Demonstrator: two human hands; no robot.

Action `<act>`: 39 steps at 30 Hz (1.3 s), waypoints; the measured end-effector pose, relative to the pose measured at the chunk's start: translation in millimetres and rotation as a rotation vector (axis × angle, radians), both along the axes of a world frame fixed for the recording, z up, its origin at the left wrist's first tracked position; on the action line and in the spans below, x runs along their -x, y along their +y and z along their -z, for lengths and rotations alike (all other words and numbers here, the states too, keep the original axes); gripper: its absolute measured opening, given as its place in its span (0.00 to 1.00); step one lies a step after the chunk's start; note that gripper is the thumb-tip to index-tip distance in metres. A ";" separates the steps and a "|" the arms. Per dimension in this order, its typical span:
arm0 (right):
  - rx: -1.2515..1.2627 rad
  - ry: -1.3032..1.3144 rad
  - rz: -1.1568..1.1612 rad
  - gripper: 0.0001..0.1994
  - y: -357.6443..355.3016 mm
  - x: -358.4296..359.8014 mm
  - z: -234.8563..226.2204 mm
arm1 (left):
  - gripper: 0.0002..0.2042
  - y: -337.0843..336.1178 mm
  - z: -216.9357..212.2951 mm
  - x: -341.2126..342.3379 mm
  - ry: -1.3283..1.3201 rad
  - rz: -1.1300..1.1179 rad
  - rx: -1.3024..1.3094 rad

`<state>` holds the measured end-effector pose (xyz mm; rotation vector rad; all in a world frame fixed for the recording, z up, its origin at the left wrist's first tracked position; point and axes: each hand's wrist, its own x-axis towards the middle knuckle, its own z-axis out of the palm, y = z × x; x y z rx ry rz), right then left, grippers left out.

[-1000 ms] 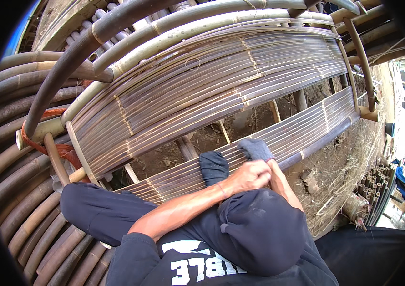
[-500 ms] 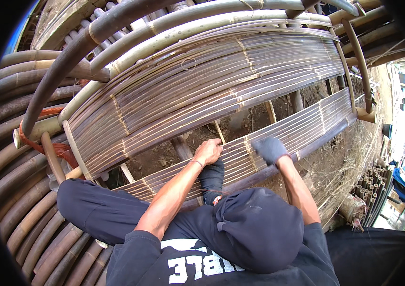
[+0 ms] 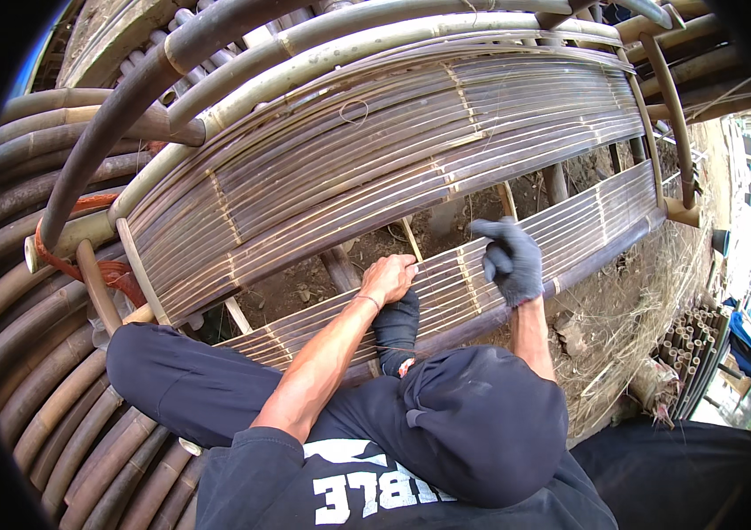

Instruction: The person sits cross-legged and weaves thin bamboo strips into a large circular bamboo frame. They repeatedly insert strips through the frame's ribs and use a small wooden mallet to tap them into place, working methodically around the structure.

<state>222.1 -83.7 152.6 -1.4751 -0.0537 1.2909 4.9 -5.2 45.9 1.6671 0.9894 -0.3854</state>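
Several bare fingers of our left hand [image 3: 389,278] bend over the slats' [image 3: 442,287] far edge; we cannot tell whether they grip. At three o'clock, our gloved right hand [image 3: 514,263] hovers over them, fingers loosely parted, apparently empty. We seem to be adjusting them; the next move likely calls for steady left fingers. Poles [image 3: 57,397] lie at eight o'clock.

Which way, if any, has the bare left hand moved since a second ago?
Yes: the left hand has shifted leftward and forward, from right of the pale crosspiece to beside its near end.
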 end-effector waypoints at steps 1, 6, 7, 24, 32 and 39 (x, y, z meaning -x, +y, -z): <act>0.240 -0.516 -0.430 0.15 2.5 1.7 6.7 | 0.16 0.4 0.1 0.3 -0.010 -0.010 -0.004; 0.528 -0.909 -1.383 0.22 -32.7 41.8 44.3 | 0.16 -5.0 -1.4 8.1 -0.002 0.073 -0.063; 0.535 -0.877 -1.340 0.22 -46.8 55.5 48.2 | 0.15 -7.6 -2.3 10.9 -0.020 0.080 -0.132; 0.357 -0.477 -1.033 0.22 -93.8 31.5 59.8 | 0.17 18.8 -32.2 19.1 -0.034 0.294 -0.277; -0.084 0.632 0.411 0.09 -184.8 17.0 67.1 | 0.15 209.8 -155.6 -27.6 -0.243 0.318 -0.593; 0.487 0.613 0.838 0.16 -452.3 -11.7 19.6 | 0.14 319.4 -234.5 54.4 -0.426 0.120 -1.350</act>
